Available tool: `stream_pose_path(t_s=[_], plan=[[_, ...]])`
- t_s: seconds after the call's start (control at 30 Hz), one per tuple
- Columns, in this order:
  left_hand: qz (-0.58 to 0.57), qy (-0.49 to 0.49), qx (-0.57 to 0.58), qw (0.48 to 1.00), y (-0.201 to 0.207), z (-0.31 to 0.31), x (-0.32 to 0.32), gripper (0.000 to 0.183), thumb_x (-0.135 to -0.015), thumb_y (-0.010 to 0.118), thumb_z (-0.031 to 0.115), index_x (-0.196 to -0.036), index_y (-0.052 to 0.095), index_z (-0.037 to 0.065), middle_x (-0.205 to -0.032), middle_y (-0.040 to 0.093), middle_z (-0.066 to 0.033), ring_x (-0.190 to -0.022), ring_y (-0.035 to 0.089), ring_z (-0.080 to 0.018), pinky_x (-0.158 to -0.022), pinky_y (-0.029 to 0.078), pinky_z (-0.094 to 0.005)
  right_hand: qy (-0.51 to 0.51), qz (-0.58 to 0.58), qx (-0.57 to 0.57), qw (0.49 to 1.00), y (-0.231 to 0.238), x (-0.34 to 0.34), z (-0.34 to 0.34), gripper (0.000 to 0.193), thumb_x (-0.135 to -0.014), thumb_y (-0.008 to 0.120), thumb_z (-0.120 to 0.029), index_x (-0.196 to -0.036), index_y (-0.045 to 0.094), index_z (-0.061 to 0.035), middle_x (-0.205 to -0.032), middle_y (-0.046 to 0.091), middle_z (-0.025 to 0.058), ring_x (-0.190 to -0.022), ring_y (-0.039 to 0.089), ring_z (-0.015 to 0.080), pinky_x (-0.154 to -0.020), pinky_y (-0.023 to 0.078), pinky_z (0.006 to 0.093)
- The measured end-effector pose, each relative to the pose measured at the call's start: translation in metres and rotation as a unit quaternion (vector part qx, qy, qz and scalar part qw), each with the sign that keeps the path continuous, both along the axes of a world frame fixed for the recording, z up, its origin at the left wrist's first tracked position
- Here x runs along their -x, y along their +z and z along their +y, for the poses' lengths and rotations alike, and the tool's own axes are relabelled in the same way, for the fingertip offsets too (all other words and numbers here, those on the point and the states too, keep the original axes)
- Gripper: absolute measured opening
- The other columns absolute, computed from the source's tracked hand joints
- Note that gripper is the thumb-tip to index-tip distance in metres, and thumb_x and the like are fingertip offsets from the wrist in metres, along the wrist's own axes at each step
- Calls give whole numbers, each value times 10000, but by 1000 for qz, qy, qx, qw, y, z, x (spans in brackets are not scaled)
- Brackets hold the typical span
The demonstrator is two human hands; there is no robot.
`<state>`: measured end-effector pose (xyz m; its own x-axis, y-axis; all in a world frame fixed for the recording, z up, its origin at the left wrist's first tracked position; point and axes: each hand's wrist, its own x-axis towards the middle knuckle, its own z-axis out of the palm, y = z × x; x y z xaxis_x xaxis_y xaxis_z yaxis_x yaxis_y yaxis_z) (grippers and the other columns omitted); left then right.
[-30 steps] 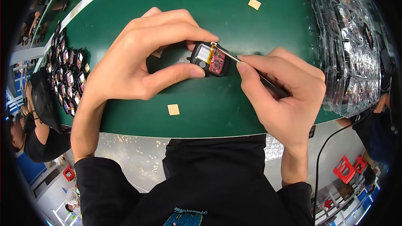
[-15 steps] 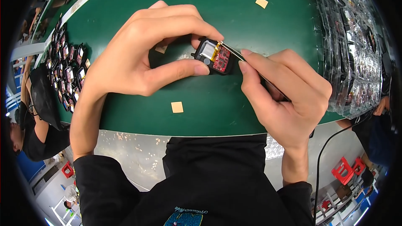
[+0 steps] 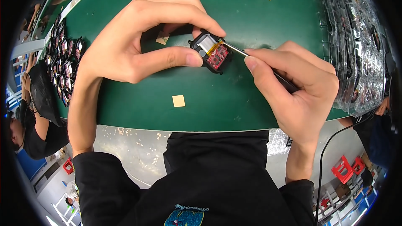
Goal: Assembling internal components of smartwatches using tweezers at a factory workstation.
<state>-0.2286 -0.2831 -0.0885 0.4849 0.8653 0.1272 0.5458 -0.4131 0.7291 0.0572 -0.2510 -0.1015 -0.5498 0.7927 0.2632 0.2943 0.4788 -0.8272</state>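
Between the thumb and fingers of my left hand (image 3: 146, 37) is a small black electronic device housing (image 3: 211, 51), lifted over the green table and tilted. Its open face shows a red circuit board (image 3: 217, 56), a silver battery-like block (image 3: 207, 43) and a strip of yellow tape or film (image 3: 215, 47). My right hand (image 3: 299, 83) is closed on tweezers (image 3: 238, 50), gripped like a pen. Their tip meets the upper right edge of the housing, by the end of the yellow strip. Whether the tip pinches anything is too small to tell.
Small cream paper squares (image 3: 179, 101) lie on the green table (image 3: 167, 115). Many similar open devices (image 3: 65, 62) cluster at the left. Stacked clear plastic trays (image 3: 356, 54) fill the right side. A black cable (image 3: 321, 163) hangs at the right. Other people sit at both sides.
The housing has turned and shifted slightly up and left in my left hand. My right hand has moved a little right, and the tweezers lie at a flatter angle.
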Motion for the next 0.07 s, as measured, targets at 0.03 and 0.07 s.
stream_pose_path(t_s=[0.03, 0.07], plan=[[2, -2, -5, 1000, 0, 1, 0, 514, -736, 859, 190, -1222, 840, 24, -1048, 758, -72, -850, 598, -184, -678, 399, -326, -3, -6, 1, 1000, 1, 0, 0, 141, -879, 848, 61, -1014, 866, 26, -710, 650, 14, -609, 543, 47, -554, 364, 229], [7, 0, -1, 1000, 0, 0, 1, 516, -736, 863, 204, -1221, 842, 32, -1051, 760, -69, -856, 603, -191, -679, 406, -328, -2, -5, 2, 1000, 0, 0, 0, 141, -879, 848, 61, -1014, 866, 26, -710, 650, 14, -609, 543, 47, -554, 364, 229]])
